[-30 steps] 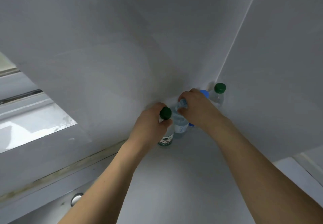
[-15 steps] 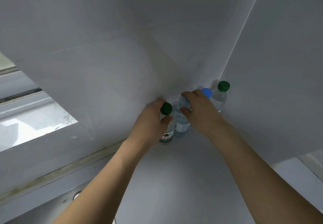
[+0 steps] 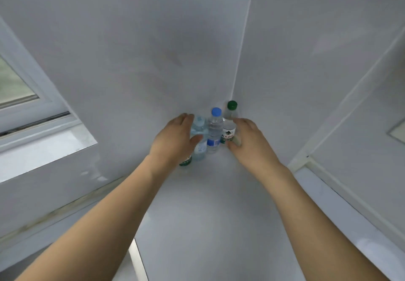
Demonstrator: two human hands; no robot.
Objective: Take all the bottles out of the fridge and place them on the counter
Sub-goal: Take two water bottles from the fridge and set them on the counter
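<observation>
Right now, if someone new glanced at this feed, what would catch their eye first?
The cluster of bottles standing in the counter's back corner: a blue-capped bottle in the middle, a green-capped bottle to its right. Then the two hands flanking them: the left hand wraps the leftmost bottles, and the right hand rests against the green-capped one. A window shows at far left.

bottles (image 3: 213, 131): clear glossy plastic | counter (image 3: 210, 204): smooth white matt
</observation>
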